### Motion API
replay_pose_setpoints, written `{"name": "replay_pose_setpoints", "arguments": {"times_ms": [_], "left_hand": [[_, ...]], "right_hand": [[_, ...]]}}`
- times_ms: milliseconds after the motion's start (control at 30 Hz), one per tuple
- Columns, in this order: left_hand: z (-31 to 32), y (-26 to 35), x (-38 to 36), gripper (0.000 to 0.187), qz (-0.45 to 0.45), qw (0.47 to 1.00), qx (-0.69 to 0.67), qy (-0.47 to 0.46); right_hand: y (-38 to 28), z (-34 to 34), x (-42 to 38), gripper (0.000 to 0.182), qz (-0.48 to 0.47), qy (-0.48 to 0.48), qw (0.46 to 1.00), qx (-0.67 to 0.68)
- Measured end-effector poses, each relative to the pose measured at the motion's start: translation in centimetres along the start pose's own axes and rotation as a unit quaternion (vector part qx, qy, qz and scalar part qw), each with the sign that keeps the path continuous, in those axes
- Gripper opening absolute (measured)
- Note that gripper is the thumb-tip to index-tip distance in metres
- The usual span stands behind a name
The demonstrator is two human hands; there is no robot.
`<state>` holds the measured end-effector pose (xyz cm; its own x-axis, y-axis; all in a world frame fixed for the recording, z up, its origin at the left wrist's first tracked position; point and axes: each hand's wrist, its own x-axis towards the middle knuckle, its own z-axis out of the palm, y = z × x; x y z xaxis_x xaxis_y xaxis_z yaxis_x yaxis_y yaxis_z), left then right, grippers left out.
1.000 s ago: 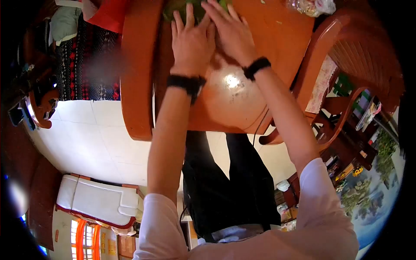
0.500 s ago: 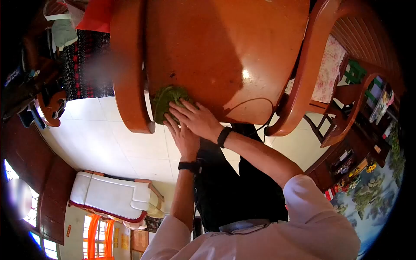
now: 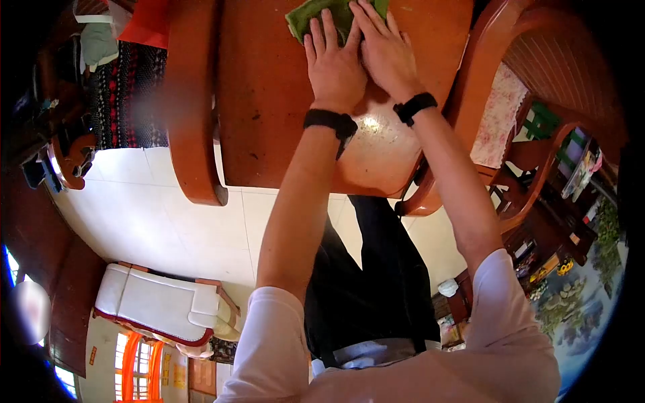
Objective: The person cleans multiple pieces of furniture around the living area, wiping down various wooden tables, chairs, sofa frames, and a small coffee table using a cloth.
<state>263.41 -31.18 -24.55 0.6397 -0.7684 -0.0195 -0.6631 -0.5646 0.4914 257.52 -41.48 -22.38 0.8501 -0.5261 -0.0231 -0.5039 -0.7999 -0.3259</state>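
A green cloth (image 3: 306, 19) lies on a glossy reddish-brown wooden surface (image 3: 269, 127) near the top of the view. My left hand (image 3: 337, 75) rests flat on the cloth, its fingers stretched and spread over the near part. Beside it, my right hand (image 3: 390, 59) lies with extended fingers on the cloth's right part, close against the left thumb. Both hands press from above, not wrapped around the cloth. Part of the cloth is hidden under the fingers, and its far edge is cut off by the frame. Each wrist wears a black band.
Curved wooden side pieces (image 3: 195, 134) flank the surface left and right. A wooden chair (image 3: 531, 174) and a pink patterned cloth (image 3: 500, 117) are at right. A white padded sofa (image 3: 158, 303) stands at lower left on the pale tiled floor (image 3: 181, 208).
Both hands have slid the green cloth away from the near left corner, forward and to the right, up to the far part of the surface. My arms are now stretched out further.
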Motion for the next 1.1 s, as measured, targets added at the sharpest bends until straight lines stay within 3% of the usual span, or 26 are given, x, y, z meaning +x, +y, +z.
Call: {"name": "replay_pose_setpoints", "arguments": {"times_ms": [133,267,333,367,400,433,467,533,567,600,633,700,767,833,933,1033,1100], "left_hand": [[-2.1,-0.5,-6.9,0.069,-0.042,0.995,-0.024,-0.089],[-5.1,-0.7,-20.2,0.073,-0.139,0.967,0.006,-0.213],[-5.0,-0.4,-27.1,0.073,-0.199,0.946,0.026,-0.253],[-5.4,-0.1,-28.4,0.073,-0.198,0.946,0.027,-0.254],[-5.9,0.3,-29.0,0.082,-0.234,0.918,0.026,-0.32],[-6.0,0.5,-29.4,0.092,-0.268,0.883,0.025,-0.384],[-5.6,0.8,-29.5,0.092,-0.267,0.883,0.025,-0.386],[-4.1,1.7,-27.9,0.088,-0.2,0.941,0.053,-0.268],[-4.1,1.9,-24.8,0.08,-0.185,0.948,0.03,-0.256],[-3.6,2.3,-21.3,0.078,-0.165,0.96,0.011,-0.224],[-2.8,2.5,-17.8,0.075,-0.145,0.97,-0.007,-0.193],[-0.4,3.0,-11.0,0.071,-0.074,0.987,0.007,-0.14],[0.7,4.6,-3.8,0.072,-0.033,0.992,-0.051,-0.108],[3.2,5.4,-0.2,0.074,0.029,0.998,-0.013,-0.049],[2.8,6.0,-0.1,0.074,0.031,0.996,-0.026,-0.078],[0.9,4.2,-6.2,0.08,0.03,0.987,0.015,-0.155],[-1.4,3.2,-12.5,0.076,0.014,0.972,0.041,-0.231]], "right_hand": [[-3.4,2.4,-5.8,0.059,0.031,-0.037,0.998,0.051],[-8.6,2.5,-16.5,0.064,-0.047,-0.212,0.973,0.081],[-10.2,2.9,-21.4,0.067,-0.114,-0.324,0.935,0.094],[-10.4,3.0,-22.8,0.067,-0.113,-0.323,0.935,0.095],[-10.5,2.7,-23.4,0.068,-0.149,-0.318,0.929,0.111],[-10.4,2.6,-23.8,0.07,-0.185,-0.314,0.923,0.128],[-9.8,3.0,-23.7,0.07,-0.183,-0.314,0.923,0.128],[-7.5,2.7,-19.7,0.069,-0.244,-0.323,0.907,0.113],[-6.5,1.7,-17.0,0.067,-0.232,-0.336,0.91,0.067],[-5.0,1.9,-15.3,0.065,-0.193,-0.27,0.943,0.039],[-3.7,-1.1,-11.9,0.06,-0.108,-0.304,0.941,0.103],[0.4,-0.8,-7.4,0.058,-0.094,-0.218,0.971,0.025],[4.9,-0.1,-4.0,0.055,-0.053,-0.074,0.995,0.051],[6.3,-1.7,-2.2,0.056,-0.005,-0.06,0.998,0.029],[5.7,-1.6,-2.8,0.058,0.064,-0.036,0.997,0.033],[1.8,1.1,-8.0,0.061,0.096,-0.018,0.993,0.061],[-2.0,0.8,-13.0,0.063,0.119,-0.125,0.982,0.076]]}}
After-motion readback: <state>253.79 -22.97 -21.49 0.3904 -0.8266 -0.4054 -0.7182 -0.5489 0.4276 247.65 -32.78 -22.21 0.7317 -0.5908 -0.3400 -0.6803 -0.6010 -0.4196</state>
